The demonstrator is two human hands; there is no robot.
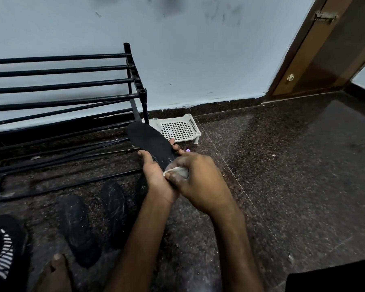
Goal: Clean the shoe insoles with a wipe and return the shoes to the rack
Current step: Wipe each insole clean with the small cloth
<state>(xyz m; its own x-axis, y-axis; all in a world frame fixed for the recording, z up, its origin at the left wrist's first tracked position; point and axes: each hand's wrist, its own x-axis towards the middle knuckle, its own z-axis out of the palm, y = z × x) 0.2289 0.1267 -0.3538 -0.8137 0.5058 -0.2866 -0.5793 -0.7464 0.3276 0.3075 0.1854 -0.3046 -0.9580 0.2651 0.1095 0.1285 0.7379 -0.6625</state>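
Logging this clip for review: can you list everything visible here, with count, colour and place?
insole: 1, black, held up in front of the rack's right end
wipe: 1, white, bunched against the insole's near end
shoes: 2, black, side by side on the floor, lower left
shoe rack: 1, black, against the wall at left
striped footwear: 1, black and white, bottom left corner
perforated tray: 1, white, on the floor by the wall, right of the rack
door: 1, brown, top right
bare foot: 1, on the floor at the bottom left
left hand: 1, grips the insole
right hand: 1, pinches the wipe
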